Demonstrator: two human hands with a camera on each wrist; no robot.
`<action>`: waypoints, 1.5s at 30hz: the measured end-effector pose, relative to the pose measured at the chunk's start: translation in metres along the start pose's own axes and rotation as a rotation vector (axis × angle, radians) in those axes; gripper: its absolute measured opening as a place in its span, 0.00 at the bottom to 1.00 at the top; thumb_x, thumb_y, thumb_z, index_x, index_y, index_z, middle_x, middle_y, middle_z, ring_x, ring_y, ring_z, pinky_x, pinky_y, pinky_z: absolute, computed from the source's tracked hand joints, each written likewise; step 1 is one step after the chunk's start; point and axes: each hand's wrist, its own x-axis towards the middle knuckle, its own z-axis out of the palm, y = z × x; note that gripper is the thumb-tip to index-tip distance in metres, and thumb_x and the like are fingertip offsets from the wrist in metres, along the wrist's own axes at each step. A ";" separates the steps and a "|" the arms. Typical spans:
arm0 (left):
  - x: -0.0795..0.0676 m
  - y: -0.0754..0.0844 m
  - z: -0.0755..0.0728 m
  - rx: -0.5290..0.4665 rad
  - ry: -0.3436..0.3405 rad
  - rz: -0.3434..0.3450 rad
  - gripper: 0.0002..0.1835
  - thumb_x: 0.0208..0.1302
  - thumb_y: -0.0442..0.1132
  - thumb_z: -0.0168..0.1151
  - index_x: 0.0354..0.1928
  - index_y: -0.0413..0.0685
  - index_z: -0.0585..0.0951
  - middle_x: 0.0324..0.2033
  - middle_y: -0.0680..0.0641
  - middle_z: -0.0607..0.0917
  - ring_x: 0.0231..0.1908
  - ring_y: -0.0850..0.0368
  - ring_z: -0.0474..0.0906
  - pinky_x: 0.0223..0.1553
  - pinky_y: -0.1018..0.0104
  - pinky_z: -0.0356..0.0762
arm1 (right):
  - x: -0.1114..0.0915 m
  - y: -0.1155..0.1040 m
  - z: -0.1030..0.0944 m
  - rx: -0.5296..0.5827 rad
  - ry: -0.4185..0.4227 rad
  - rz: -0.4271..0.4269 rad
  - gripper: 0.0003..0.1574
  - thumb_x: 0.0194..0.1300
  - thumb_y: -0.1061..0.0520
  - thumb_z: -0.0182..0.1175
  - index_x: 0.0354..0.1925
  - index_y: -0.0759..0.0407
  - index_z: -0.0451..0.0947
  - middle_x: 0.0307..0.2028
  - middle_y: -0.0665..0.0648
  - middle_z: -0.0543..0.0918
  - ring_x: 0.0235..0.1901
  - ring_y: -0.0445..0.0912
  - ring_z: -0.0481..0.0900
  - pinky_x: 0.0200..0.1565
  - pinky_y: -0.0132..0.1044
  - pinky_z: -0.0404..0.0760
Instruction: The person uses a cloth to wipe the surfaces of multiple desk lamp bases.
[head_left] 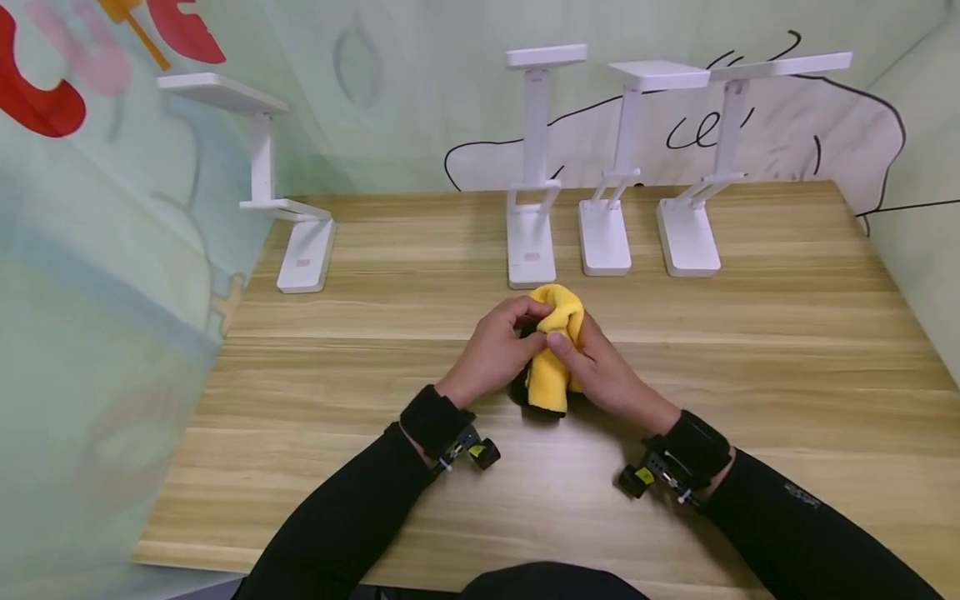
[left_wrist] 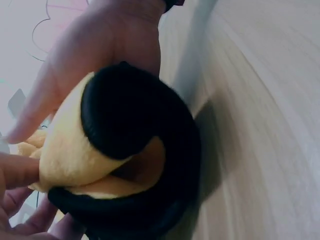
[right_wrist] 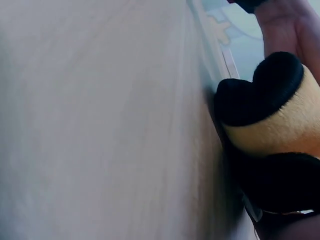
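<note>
A yellow cloth [head_left: 552, 375] with black edging and a black side is bunched and folded over at the middle of the table. From its left, my left hand [head_left: 495, 348] pinches the upper part between thumb and fingers. My right hand [head_left: 617, 375] holds the opposite side, thumb across the front and fingers partly hidden behind. The two thumbs meet near the fold. The left wrist view shows the cloth's end [left_wrist: 132, 135] curled into a loose roll with a hollow inside. In the right wrist view, the cloth [right_wrist: 280, 125] shows stacked folds close beside the tabletop.
Three white desk lamps [head_left: 531, 250] stand along the back, the leftmost of them just behind the cloth. Another white lamp [head_left: 306, 258] is at the back left. The wooden table [head_left: 360, 333] meets a wall [head_left: 390, 100] with printed drawings.
</note>
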 end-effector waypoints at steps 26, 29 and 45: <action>0.022 -0.033 -0.088 0.704 0.111 0.051 0.20 0.67 0.33 0.51 0.60 0.48 0.76 0.59 0.46 0.79 0.62 0.53 0.69 0.65 0.56 0.63 | -0.004 -0.007 -0.034 -0.752 0.215 -0.125 0.36 0.52 0.59 0.67 0.57 0.66 0.65 0.41 0.62 0.73 0.35 0.52 0.70 0.34 0.47 0.72; 0.022 -0.042 -0.112 0.829 0.200 0.022 0.19 0.67 0.34 0.53 0.59 0.46 0.77 0.57 0.44 0.80 0.60 0.49 0.70 0.63 0.55 0.64 | -0.004 -0.007 -0.036 -0.801 0.207 -0.170 0.36 0.50 0.59 0.68 0.57 0.63 0.68 0.47 0.62 0.74 0.38 0.52 0.70 0.35 0.48 0.73; 0.003 -0.084 -0.200 0.911 0.422 -0.257 0.20 0.66 0.38 0.50 0.60 0.46 0.76 0.59 0.38 0.77 0.59 0.34 0.65 0.52 0.37 0.69 | -0.008 -0.007 -0.031 -0.832 0.160 -0.206 0.36 0.50 0.60 0.69 0.56 0.59 0.67 0.48 0.60 0.74 0.36 0.51 0.70 0.31 0.46 0.72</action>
